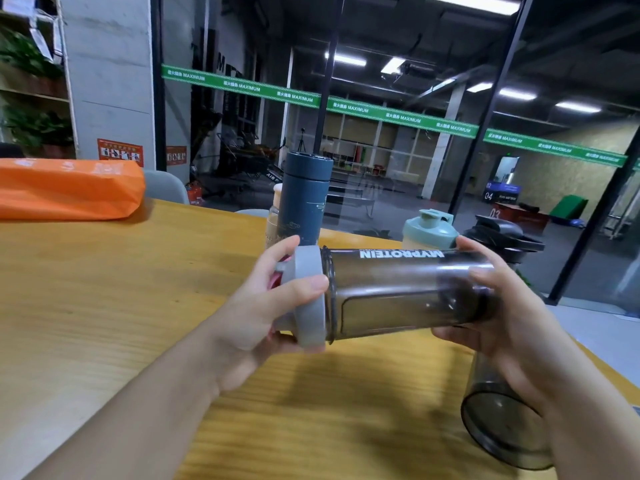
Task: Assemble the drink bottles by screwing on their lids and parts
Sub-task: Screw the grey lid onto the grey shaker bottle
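- Holding a smoky shaker bottle [398, 292] sideways above the wooden table [104, 306], I keep its long axis running from 1 hand to the other, nearly level, slightly lower at my left.
- My left hand [256, 306] curls round the grey lid [306, 299], thumb across the rim on the near side, fingertips over the far edge; a red part of the cap shows between my fingers.
- My right hand [502, 306] grips the base end of the bottle, fingers wrapped over the top and thumb beneath.
- So the lid end points toward my left and the base toward my right; the white MYPROTEIN lettering reads upside down along the upper side.
- The lid sits against the bottle's mouth; whether it is fully tightened I cannot tell.
- Just below my right wrist, a second smoky cup [498, 427] stands on the table with no lid, partly hidden by my forearm.
- Beyond my grip, past the lid end, a dark blue flask [304, 199] stands upright with a pale bottle [273, 216] half hidden behind it.
- Beyond the base end stand a mint-lidded shaker [429, 230] and a black-lidded shaker [502, 237].
- Far off past my left hand, an orange bag [69, 188] lies on the table.
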